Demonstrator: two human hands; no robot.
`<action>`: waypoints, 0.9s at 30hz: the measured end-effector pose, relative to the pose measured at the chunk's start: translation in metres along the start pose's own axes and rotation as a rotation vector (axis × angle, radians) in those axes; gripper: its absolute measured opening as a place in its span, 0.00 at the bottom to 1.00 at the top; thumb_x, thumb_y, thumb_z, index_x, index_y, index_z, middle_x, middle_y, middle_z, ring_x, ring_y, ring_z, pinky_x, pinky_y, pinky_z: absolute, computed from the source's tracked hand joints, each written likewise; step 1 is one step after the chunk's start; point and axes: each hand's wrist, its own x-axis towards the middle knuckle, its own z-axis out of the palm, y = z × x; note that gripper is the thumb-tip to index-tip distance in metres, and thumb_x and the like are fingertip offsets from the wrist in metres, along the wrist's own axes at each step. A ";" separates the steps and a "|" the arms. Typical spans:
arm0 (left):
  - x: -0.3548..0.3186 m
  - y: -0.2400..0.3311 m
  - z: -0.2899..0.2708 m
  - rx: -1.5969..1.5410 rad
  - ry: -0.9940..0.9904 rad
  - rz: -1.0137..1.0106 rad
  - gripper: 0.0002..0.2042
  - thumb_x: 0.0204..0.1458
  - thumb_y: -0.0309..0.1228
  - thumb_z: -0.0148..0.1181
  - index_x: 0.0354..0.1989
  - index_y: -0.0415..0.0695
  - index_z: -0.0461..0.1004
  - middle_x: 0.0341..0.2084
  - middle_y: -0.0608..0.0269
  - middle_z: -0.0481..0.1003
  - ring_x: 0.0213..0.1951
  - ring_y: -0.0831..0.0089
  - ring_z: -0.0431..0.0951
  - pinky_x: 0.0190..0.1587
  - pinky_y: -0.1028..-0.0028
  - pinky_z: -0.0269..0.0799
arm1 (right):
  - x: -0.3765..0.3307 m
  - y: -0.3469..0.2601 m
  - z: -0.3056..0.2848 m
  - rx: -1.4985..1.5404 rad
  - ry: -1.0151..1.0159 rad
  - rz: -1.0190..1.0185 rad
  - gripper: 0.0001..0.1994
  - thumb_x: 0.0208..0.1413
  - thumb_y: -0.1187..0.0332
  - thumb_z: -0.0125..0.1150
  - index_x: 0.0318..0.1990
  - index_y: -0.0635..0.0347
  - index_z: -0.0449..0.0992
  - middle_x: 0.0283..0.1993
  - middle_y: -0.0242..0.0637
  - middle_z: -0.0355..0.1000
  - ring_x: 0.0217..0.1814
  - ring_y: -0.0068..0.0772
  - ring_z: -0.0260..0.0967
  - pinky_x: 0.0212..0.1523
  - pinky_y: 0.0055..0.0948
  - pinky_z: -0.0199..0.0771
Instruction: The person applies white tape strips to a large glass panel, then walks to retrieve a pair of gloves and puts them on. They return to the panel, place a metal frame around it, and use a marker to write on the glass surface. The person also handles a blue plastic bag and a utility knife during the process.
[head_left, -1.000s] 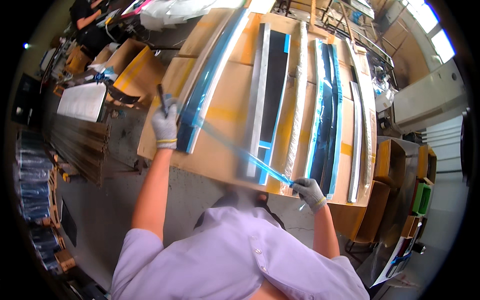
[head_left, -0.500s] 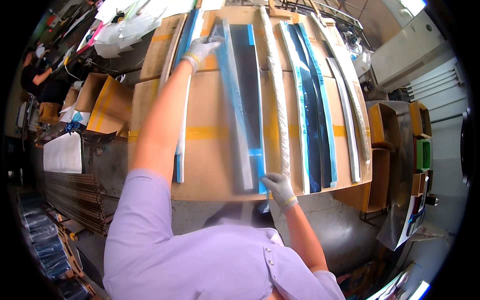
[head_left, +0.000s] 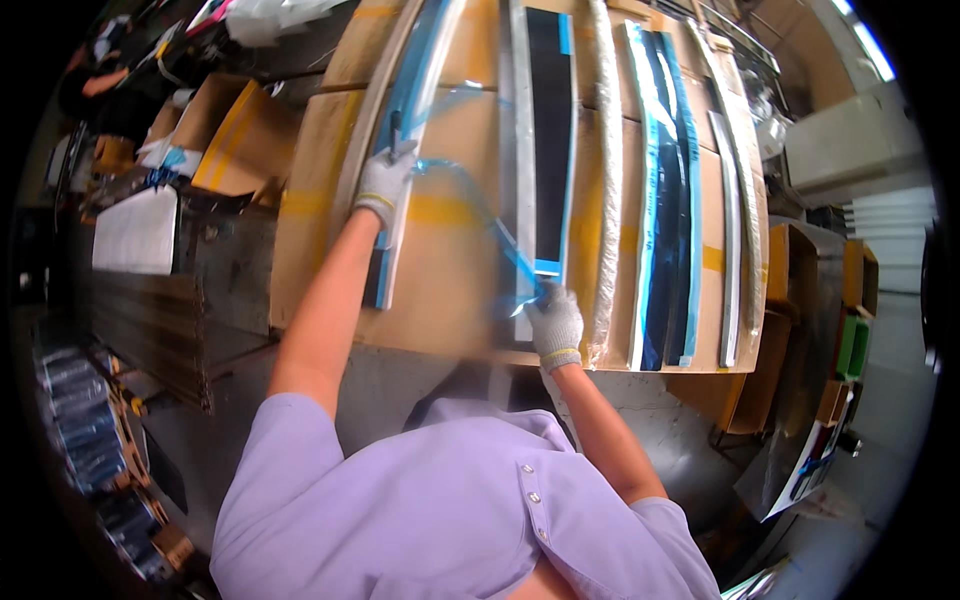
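My left hand, in a pale knit glove, is closed around a slim dark tool whose tip sticks up; I cannot make out its kind. It is over a long blue-and-white strip. A thin, clear blue film strip curves in a loose loop from beside this hand to my right hand. The right glove is closed on the film near the lower end of a long dark panel with blue ends. A long grey metal strip runs along that panel's left side.
Cardboard with yellow tape covers the worktable. To the right lie a wrapped long piece, blue-filmed dark strips and a white strip. Open cartons stand left. Another person's arm shows far left.
My left hand has come nearer and down with the dark tool. The blue film, earlier stretched between my hands, now hangs slack in a loop. My view has shifted.
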 end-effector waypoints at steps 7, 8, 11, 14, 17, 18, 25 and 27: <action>-0.118 0.040 0.004 0.431 -0.035 -0.171 0.19 0.57 0.34 0.58 0.56 0.40 0.70 0.25 0.61 0.77 0.20 0.72 0.77 0.26 0.72 0.74 | 0.022 -0.027 -0.025 0.089 0.348 -0.257 0.24 0.44 0.81 0.56 0.52 0.52 0.74 0.65 0.50 0.59 0.67 0.54 0.58 0.65 0.46 0.60; -0.133 0.034 0.003 0.455 0.002 -0.162 0.20 0.57 0.34 0.58 0.56 0.40 0.70 0.25 0.60 0.78 0.20 0.71 0.78 0.26 0.73 0.75 | 0.024 -0.036 -0.038 0.114 0.320 -0.167 0.25 0.46 0.82 0.51 0.54 0.52 0.74 0.66 0.49 0.58 0.70 0.52 0.55 0.68 0.45 0.57; -0.173 0.004 0.003 0.132 0.139 -0.266 0.20 0.58 0.32 0.58 0.58 0.39 0.70 0.33 0.61 0.80 0.27 0.76 0.80 0.30 0.77 0.76 | 0.046 -0.024 -0.055 0.326 0.473 -0.030 0.20 0.54 0.80 0.51 0.56 0.62 0.71 0.64 0.47 0.61 0.66 0.46 0.62 0.64 0.39 0.65; -0.201 -0.032 0.005 -0.206 0.290 -0.194 0.18 0.59 0.29 0.56 0.57 0.38 0.70 0.40 0.60 0.80 0.35 0.76 0.80 0.38 0.77 0.76 | 0.043 -0.039 -0.071 0.298 0.385 -0.234 0.19 0.55 0.75 0.57 0.56 0.61 0.71 0.62 0.43 0.63 0.58 0.39 0.68 0.57 0.36 0.71; -0.219 -0.037 0.009 -0.222 0.229 -0.227 0.17 0.60 0.26 0.54 0.57 0.36 0.70 0.43 0.59 0.79 0.40 0.74 0.80 0.44 0.76 0.76 | 0.037 -0.072 -0.050 0.138 0.076 -0.452 0.22 0.53 0.73 0.61 0.57 0.57 0.70 0.62 0.41 0.64 0.52 0.37 0.73 0.51 0.35 0.74; -0.223 -0.038 0.010 -0.216 0.212 -0.217 0.17 0.60 0.26 0.54 0.57 0.36 0.70 0.43 0.59 0.79 0.39 0.74 0.80 0.44 0.76 0.76 | 0.046 -0.075 -0.031 0.016 0.061 -0.468 0.24 0.52 0.70 0.63 0.58 0.56 0.69 0.62 0.42 0.64 0.52 0.41 0.73 0.51 0.36 0.74; -0.232 0.031 -0.014 -0.505 0.245 -0.122 0.18 0.60 0.28 0.56 0.58 0.38 0.69 0.46 0.58 0.78 0.38 0.75 0.80 0.41 0.79 0.76 | 0.150 -0.026 -0.007 -0.290 -0.015 -0.481 0.11 0.49 0.67 0.66 0.41 0.57 0.79 0.32 0.46 0.77 0.38 0.51 0.76 0.38 0.41 0.76; -0.236 0.033 -0.031 -0.464 0.274 -0.168 0.18 0.60 0.28 0.56 0.58 0.37 0.68 0.46 0.58 0.78 0.38 0.76 0.79 0.40 0.79 0.76 | 0.179 -0.002 -0.041 0.221 0.015 -0.313 0.06 0.53 0.71 0.61 0.37 0.61 0.80 0.25 0.41 0.76 0.28 0.40 0.76 0.28 0.33 0.74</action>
